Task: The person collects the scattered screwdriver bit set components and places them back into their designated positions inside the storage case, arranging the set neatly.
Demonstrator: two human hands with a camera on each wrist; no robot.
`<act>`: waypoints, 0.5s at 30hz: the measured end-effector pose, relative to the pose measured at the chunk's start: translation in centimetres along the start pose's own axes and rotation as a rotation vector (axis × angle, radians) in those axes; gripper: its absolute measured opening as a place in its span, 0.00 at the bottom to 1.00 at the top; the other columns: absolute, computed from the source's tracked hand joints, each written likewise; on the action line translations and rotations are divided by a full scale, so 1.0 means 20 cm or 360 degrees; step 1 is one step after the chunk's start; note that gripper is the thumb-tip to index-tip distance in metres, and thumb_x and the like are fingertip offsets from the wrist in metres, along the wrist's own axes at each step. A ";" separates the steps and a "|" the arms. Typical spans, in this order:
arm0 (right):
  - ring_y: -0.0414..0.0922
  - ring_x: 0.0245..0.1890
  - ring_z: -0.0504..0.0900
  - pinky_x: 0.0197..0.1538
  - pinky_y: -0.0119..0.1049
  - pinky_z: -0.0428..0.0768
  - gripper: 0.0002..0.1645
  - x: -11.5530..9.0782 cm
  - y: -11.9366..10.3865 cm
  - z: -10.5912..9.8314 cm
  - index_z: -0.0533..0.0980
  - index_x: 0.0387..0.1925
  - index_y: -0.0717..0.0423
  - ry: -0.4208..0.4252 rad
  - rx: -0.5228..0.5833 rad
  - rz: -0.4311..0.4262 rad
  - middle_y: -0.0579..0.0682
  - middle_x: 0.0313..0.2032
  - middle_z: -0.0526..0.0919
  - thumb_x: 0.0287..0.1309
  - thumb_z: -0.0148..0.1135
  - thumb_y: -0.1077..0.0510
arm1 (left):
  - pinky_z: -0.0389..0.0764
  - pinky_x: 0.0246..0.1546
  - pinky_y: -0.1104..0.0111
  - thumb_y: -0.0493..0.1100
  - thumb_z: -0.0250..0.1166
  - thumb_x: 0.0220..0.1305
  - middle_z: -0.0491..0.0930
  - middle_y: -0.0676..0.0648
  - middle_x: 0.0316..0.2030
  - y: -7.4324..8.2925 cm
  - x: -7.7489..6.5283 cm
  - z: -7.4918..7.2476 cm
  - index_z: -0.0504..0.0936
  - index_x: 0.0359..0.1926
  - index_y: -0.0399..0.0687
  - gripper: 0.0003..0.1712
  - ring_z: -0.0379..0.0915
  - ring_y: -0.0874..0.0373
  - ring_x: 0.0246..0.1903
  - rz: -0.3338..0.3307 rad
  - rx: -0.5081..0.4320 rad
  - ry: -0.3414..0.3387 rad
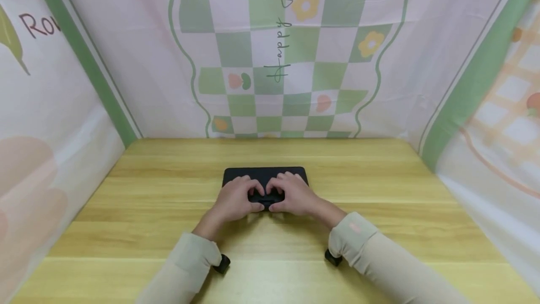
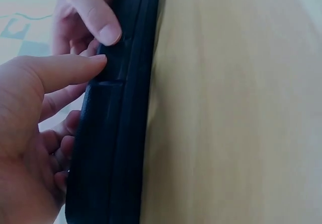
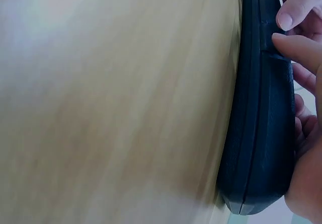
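Note:
A flat black case (image 1: 263,172) with rounded corners lies on the wooden table, its lid closed. In both wrist views a seam runs along its front side, with a recessed catch area (image 3: 269,42) at the middle. My left hand (image 1: 237,199) is on the left half of the case, fingers bent over the top and the thumb at the front edge by the catch. Mirroring it, my right hand (image 1: 294,193) holds the right half, its thumb beside the left one. Some fingertips are hidden behind the case's edge in the wrist views.
The wooden table (image 1: 379,172) reaches out on all sides of the case. Printed fabric (image 1: 229,8) with green checks hangs at the back, and more cloth walls (image 1: 498,121) stand left and right. Each beige sleeve (image 1: 185,266) has a small black device (image 1: 222,264) at its cuff.

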State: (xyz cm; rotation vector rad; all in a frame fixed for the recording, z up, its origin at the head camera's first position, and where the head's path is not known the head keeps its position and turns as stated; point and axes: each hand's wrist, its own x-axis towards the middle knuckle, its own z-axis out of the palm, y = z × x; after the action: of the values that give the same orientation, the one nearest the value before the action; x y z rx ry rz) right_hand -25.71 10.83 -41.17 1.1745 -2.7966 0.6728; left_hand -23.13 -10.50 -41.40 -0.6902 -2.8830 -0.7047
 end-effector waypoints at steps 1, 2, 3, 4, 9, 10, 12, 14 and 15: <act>0.41 0.34 0.65 0.40 0.41 0.61 0.20 0.00 0.00 0.00 0.77 0.40 0.39 0.0013 -0.0003 0.0006 0.38 0.31 0.69 0.47 0.75 0.42 | 0.66 0.31 0.66 0.54 0.76 0.49 0.67 0.58 0.27 0.00 0.00 0.01 0.82 0.36 0.64 0.14 0.62 0.60 0.29 0.0002 0.0005 0.0006; 0.40 0.33 0.65 0.40 0.40 0.61 0.19 0.00 -0.01 0.01 0.77 0.40 0.39 0.0028 -0.0007 0.0014 0.39 0.30 0.69 0.47 0.75 0.43 | 0.66 0.31 0.67 0.54 0.76 0.48 0.67 0.58 0.27 0.01 0.00 0.01 0.81 0.36 0.64 0.14 0.62 0.60 0.29 0.0003 0.0007 0.0011; 0.40 0.33 0.65 0.39 0.40 0.61 0.19 0.00 -0.01 0.01 0.77 0.39 0.39 0.0045 -0.0009 0.0018 0.39 0.29 0.69 0.47 0.75 0.43 | 0.66 0.30 0.67 0.54 0.77 0.48 0.67 0.58 0.27 0.01 0.01 0.02 0.81 0.35 0.64 0.15 0.62 0.60 0.29 0.0001 0.0011 0.0015; 0.40 0.32 0.64 0.39 0.40 0.61 0.19 0.00 -0.01 0.02 0.77 0.39 0.39 0.0063 -0.0014 0.0018 0.39 0.29 0.69 0.47 0.75 0.43 | 0.67 0.30 0.67 0.54 0.77 0.48 0.67 0.58 0.27 0.01 0.01 0.02 0.81 0.35 0.64 0.15 0.63 0.61 0.29 -0.0003 0.0013 0.0017; 0.40 0.30 0.63 0.37 0.39 0.60 0.18 0.00 -0.03 0.03 0.78 0.38 0.40 0.0122 -0.0022 0.0034 0.39 0.26 0.68 0.47 0.75 0.44 | 0.68 0.28 0.68 0.55 0.78 0.46 0.68 0.59 0.27 0.02 0.01 0.02 0.80 0.33 0.66 0.15 0.63 0.62 0.29 -0.0055 0.0009 0.0021; 0.40 0.30 0.63 0.37 0.39 0.60 0.18 0.00 -0.03 0.03 0.78 0.38 0.40 0.0127 -0.0026 0.0040 0.39 0.26 0.68 0.47 0.75 0.44 | 0.68 0.28 0.68 0.55 0.78 0.46 0.68 0.59 0.27 0.02 0.02 0.02 0.80 0.33 0.66 0.15 0.64 0.62 0.28 -0.0060 0.0000 0.0020; 0.40 0.30 0.63 0.37 0.39 0.60 0.18 0.00 -0.03 0.03 0.78 0.38 0.40 0.0130 -0.0030 0.0055 0.40 0.25 0.68 0.47 0.75 0.44 | 0.68 0.28 0.67 0.55 0.78 0.45 0.68 0.59 0.27 0.02 0.02 0.02 0.81 0.32 0.66 0.15 0.64 0.62 0.28 -0.0066 -0.0013 0.0016; 0.40 0.29 0.63 0.37 0.39 0.60 0.18 -0.01 -0.03 0.03 0.78 0.38 0.40 0.0130 -0.0029 0.0055 0.40 0.25 0.68 0.47 0.75 0.44 | 0.68 0.28 0.67 0.55 0.78 0.45 0.69 0.59 0.27 0.02 0.03 0.02 0.81 0.32 0.66 0.15 0.64 0.62 0.27 -0.0074 -0.0025 0.0010; 0.40 0.29 0.63 0.37 0.39 0.60 0.18 -0.01 -0.03 0.03 0.78 0.38 0.39 0.0127 -0.0032 0.0055 0.40 0.25 0.68 0.47 0.75 0.43 | 0.68 0.28 0.67 0.56 0.78 0.45 0.69 0.59 0.27 0.02 0.03 0.02 0.81 0.32 0.66 0.15 0.65 0.62 0.27 -0.0077 -0.0029 0.0007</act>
State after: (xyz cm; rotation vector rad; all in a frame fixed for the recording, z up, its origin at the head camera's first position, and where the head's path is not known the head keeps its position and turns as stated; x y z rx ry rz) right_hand -25.16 10.29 -41.56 1.0733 -2.7571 0.6767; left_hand -23.48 -9.85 -41.50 -0.6222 -2.9016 -0.7385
